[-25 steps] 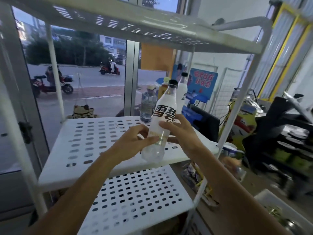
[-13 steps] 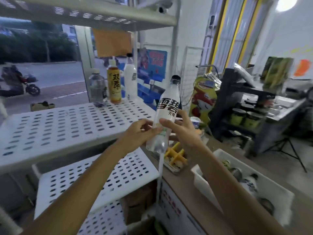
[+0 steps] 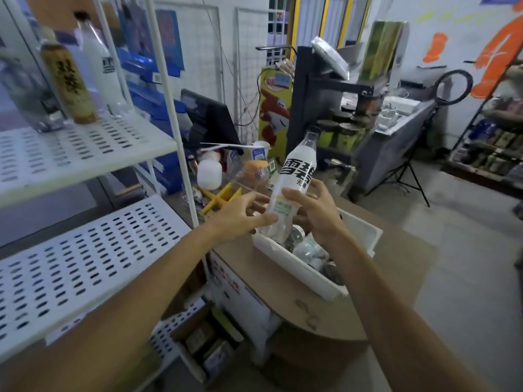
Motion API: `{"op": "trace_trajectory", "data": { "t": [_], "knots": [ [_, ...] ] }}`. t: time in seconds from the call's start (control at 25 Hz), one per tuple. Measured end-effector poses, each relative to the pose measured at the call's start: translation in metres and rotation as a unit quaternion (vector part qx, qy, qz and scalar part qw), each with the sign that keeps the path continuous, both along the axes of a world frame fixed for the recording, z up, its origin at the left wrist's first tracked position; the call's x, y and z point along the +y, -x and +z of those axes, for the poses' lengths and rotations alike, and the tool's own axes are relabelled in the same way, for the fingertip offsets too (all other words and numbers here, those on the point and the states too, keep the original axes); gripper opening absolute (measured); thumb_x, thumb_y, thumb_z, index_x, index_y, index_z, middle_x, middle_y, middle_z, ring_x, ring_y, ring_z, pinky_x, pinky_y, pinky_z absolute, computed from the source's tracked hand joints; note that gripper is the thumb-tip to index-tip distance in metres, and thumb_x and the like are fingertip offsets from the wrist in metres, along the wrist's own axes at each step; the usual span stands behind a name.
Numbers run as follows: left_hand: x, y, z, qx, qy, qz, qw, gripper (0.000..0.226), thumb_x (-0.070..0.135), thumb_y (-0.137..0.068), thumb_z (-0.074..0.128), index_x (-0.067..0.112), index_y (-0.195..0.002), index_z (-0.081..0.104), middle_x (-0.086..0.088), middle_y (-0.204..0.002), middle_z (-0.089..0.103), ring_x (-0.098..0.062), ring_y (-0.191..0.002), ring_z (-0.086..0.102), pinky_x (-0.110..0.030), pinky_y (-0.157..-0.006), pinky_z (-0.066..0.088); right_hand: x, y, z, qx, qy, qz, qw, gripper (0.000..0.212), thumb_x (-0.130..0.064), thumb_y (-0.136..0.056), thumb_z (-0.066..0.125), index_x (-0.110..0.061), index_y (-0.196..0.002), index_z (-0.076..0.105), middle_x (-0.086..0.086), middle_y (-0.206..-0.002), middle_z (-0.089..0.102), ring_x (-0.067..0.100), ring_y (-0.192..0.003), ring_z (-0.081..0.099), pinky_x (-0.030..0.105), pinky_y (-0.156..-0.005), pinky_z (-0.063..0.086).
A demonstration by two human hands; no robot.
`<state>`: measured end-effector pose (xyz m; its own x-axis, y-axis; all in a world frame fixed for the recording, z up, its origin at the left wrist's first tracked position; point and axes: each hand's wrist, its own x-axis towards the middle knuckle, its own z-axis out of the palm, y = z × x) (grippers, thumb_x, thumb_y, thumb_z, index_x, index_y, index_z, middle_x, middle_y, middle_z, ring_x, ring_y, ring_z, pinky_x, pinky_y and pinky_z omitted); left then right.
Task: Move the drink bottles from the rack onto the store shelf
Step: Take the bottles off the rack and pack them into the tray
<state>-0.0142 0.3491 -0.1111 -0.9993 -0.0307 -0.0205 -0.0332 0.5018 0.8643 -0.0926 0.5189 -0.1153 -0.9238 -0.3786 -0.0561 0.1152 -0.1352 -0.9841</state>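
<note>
A clear bottle with a white label and black characters (image 3: 297, 176) tilts above a white bin (image 3: 365, 236) holding several more bottles. My right hand (image 3: 314, 213) grips its lower body from the right. My left hand (image 3: 243, 215) holds it from the left, thumb on the label's lower edge. On the white perforated shelf (image 3: 113, 142) at upper left stand a yellow tea bottle (image 3: 69, 83), a white bottle (image 3: 102, 66) and a clear bottle (image 3: 25, 100).
The bin rests on a brown cardboard box (image 3: 283, 281). A lower perforated shelf (image 3: 85, 258) lies to the left, a white upright post (image 3: 172, 114) between shelf and bin. A cluttered counter with a monitor (image 3: 212, 120) sits behind. A tripod (image 3: 407, 176) stands at right.
The view has swung right and down, away from the shelf. Both hands carried the bottle from in front of the shelf to over the white bin, keeping the same hold.
</note>
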Motion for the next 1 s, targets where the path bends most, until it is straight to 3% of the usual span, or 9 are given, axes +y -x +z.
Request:
{"op": "trace_trajectory", "data": {
  "t": [0.12,0.32,0.44,0.6,0.68,0.8,0.92,1.0],
  "knots": [
    [0.022,0.012,-0.016,-0.011,0.008,-0.023,1.0,0.053,0.044,-0.085,0.067,0.019,-0.129,0.052,0.004,-0.115,0.063,-0.012,-0.101,0.063,-0.035,-0.083,0.058,0.023,0.006,-0.019,-0.028,0.002,-0.037,0.999,0.055,-0.015,-0.082,0.077,-0.015,-0.127,0.046,0.01,-0.114,0.069,0.028,-0.092,0.073,0.043,-0.071,0.061],
    [0.039,0.038,-0.04,0.018,0.04,-0.06,0.997,0.054,0.038,-0.083,0.071,0.018,-0.13,0.054,0.003,-0.117,0.063,-0.004,-0.099,0.062,-0.018,-0.081,0.053,0.042,0.018,-0.056,-0.082,0.008,-0.096,0.992,0.054,-0.018,-0.079,0.08,-0.017,-0.125,0.051,0.008,-0.114,0.069,0.029,-0.095,0.072,0.036,-0.063,0.059],
    [0.047,0.064,-0.064,0.043,0.079,-0.105,0.99,0.058,0.037,-0.082,0.073,0.019,-0.133,0.051,0.004,-0.126,0.058,-0.008,-0.106,0.059,-0.024,-0.089,0.052,0.053,0.028,-0.08,-0.107,-0.014,-0.139,0.984,0.055,-0.022,-0.078,0.081,-0.014,-0.125,0.054,0.007,-0.111,0.071,0.029,-0.095,0.072,0.033,-0.062,0.057],
    [0.062,0.096,-0.088,0.092,0.15,-0.208,0.962,0.05,0.03,-0.09,0.065,0.02,-0.137,0.05,0.003,-0.137,0.051,-0.009,-0.122,0.047,-0.024,-0.104,0.038,0.068,0.049,-0.103,-0.153,-0.054,-0.214,0.963,0.034,-0.021,-0.078,0.081,-0.01,-0.108,0.068,0.009,-0.1,0.075,0.026,-0.086,0.073,0.039,-0.07,0.06],
    [0.065,0.109,-0.101,0.091,0.172,-0.26,0.946,0.05,0.03,-0.092,0.061,0.02,-0.14,0.048,0.007,-0.143,0.046,-0.006,-0.131,0.036,-0.022,-0.11,0.024,0.075,0.058,-0.111,-0.174,-0.064,-0.256,0.949,0.021,-0.019,-0.081,0.078,-0.009,-0.098,0.07,0.007,-0.088,0.075,0.019,-0.072,0.072,0.03,-0.062,0.058],
    [0.066,0.132,-0.124,0.085,0.212,-0.313,0.922,0.055,0.038,-0.096,0.052,0.023,-0.147,0.038,0.009,-0.153,0.034,-0.008,-0.139,0.024,-0.023,-0.116,0.012,0.079,0.072,-0.126,-0.209,-0.071,-0.293,0.93,0.025,-0.02,-0.086,0.074,-0.003,-0.103,0.068,0.005,-0.079,0.072,0.011,-0.058,0.069,0.021,-0.05,0.052],
    [0.068,0.152,-0.141,0.063,0.243,-0.354,0.901,0.056,0.043,-0.1,0.041,0.025,-0.151,0.027,0.009,-0.158,0.023,-0.008,-0.144,0.012,-0.017,-0.111,0.0,0.078,0.088,-0.152,-0.252,-0.092,-0.317,0.91,0.033,-0.026,-0.087,0.073,-0.002,-0.109,0.067,0.012,-0.093,0.074,0.024,-0.08,0.072,0.034,-0.071,0.058],
    [0.067,0.163,-0.148,0.029,0.257,-0.368,0.893,0.056,0.046,-0.1,0.036,0.026,-0.152,0.024,0.011,-0.158,0.021,-0.009,-0.146,0.007,-0.027,-0.116,0.001,0.071,0.097,-0.164,-0.259,-0.112,-0.326,0.902,0.033,-0.028,-0.088,0.072,-0.005,-0.111,0.066,0.014,-0.103,0.073,0.029,-0.092,0.071,0.042,-0.084,0.058]
  ]
}}
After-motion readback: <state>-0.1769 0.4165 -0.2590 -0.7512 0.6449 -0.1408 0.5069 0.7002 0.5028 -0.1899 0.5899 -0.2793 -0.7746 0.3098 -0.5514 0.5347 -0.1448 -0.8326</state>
